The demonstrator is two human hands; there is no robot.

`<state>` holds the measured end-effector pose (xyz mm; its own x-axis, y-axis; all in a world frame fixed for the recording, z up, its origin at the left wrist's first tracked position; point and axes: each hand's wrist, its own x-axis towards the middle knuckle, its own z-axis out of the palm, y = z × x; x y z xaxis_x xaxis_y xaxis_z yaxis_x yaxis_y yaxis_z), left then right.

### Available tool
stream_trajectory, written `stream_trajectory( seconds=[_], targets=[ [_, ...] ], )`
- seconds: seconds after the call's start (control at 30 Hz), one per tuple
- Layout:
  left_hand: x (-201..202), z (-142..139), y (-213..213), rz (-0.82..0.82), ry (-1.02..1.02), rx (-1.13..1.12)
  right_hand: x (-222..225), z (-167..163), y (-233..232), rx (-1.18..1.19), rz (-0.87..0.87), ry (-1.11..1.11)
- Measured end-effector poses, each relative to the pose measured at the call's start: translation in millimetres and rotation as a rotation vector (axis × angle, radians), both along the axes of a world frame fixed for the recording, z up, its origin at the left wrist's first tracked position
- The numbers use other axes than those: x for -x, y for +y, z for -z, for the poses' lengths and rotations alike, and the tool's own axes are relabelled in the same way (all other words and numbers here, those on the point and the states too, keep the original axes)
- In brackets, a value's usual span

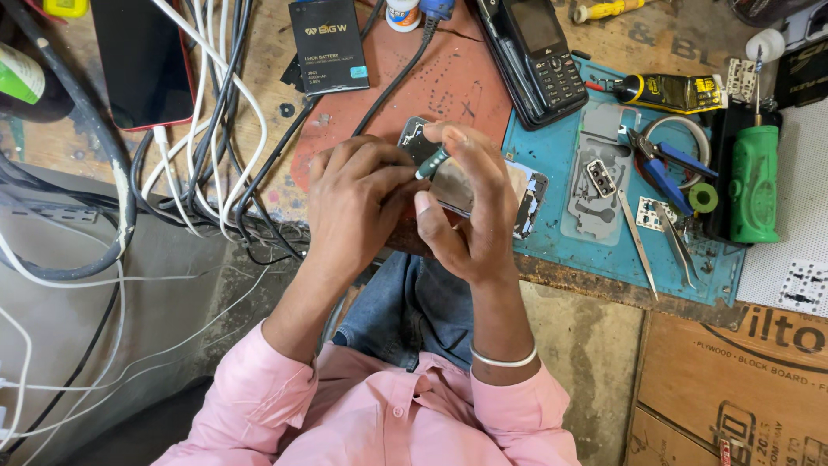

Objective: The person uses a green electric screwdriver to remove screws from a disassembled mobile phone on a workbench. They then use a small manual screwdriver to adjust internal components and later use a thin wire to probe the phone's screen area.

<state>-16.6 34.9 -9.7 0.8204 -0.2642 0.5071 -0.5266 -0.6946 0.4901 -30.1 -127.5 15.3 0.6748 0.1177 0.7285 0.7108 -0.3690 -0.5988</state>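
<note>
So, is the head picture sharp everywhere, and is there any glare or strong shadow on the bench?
Head view: even, soft light with no hard shadows; the left hand, right hand and opened phone are sharp; faint glare on the red phone's dark screen; straight edges bow slightly near the corners, as with a wide lens.

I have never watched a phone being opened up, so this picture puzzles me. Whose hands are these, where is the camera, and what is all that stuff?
The camera sits on the person's head and looks down, so both hands are their own. The left hand steadies an opened phone with its back cover off at the bench edge. The right hand pinches a small teal-handled screwdriver against it. Nearby lie a black keypad phone, a black flat battery, blue-handled pliers and metal tweezers on a blue work mat. White and black cables pile at the left.
</note>
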Motion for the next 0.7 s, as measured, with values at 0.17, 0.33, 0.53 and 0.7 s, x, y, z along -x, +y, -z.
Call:
stream_trajectory(
  seconds=[0.17, 0.33, 0.53, 0.7],
  targets=[
    [-5, 5, -10, -0.148, 0.159, 0.029, -1, 5, 7, 0.026, 0.082, 0.050],
    [-1, 2, 2, 0.058, -0.026, 0.052, 3, 11, 5, -0.137, 0.021, 0.165],
    [0, 8, -8, -0.104, 0.078, 0.079, 3, 10, 3, 0.101, 0.108, -0.060],
    [-1, 4, -12, -0.112, 0.101, 0.116, 4, 19, 3, -0.029, 0.091, 0.062]
  ],
)
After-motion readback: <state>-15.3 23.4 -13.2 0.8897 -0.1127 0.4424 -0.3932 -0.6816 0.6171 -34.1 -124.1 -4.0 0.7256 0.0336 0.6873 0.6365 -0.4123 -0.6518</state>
